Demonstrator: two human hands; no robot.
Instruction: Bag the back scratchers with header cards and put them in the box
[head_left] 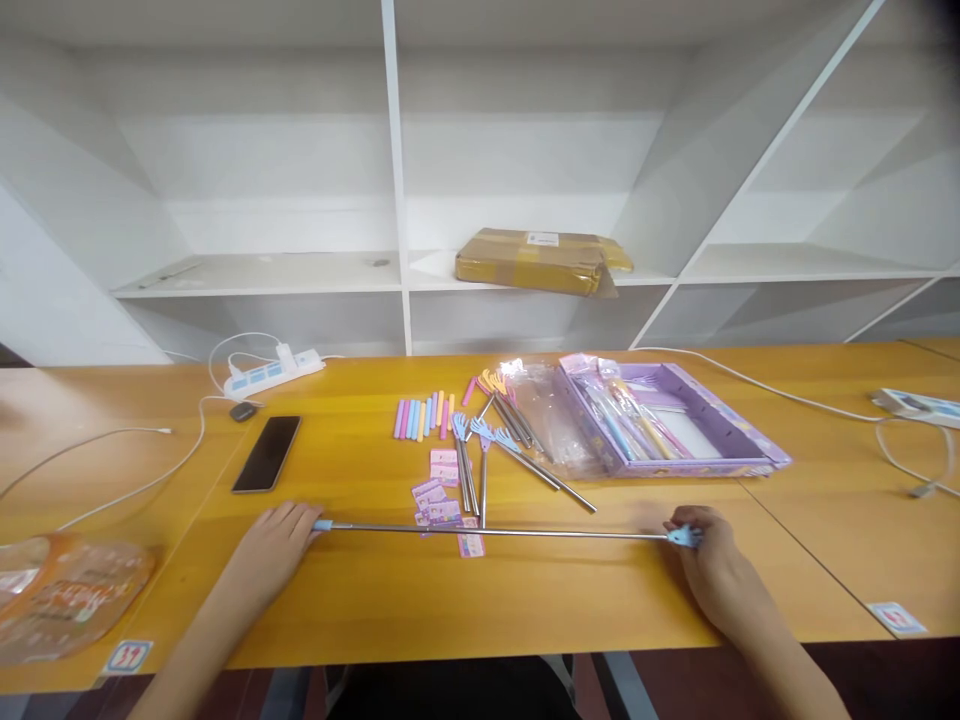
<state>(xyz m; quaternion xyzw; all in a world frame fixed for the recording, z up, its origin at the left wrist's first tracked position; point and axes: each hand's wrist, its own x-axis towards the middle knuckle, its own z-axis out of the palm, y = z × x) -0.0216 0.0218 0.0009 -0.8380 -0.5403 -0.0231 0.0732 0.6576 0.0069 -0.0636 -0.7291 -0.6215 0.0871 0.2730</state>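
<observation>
A telescopic back scratcher (555, 533), drawn out long, spans the space between my hands just above the table. My left hand (279, 540) is closed around its light blue handle end. At the other end, my right hand (709, 555) grips the light blue claw-shaped head. Behind the rod lie several more back scratchers with blue claws (484, 432) and orange claws (491, 382), their metal rods overlapping. Coloured handle sleeves (424, 415) are lined up in a row to their left. Small pink and purple cards (439, 512) are scattered near the rod's middle.
A purple display box (720, 465) holds bagged back scratchers, with clear plastic bags (559, 430) beside it. On the left are a phone (268, 453), a power strip (274, 372) with cables, and an orange-printed plastic bag (71, 600). A taped carton (536, 260) sits on the shelf.
</observation>
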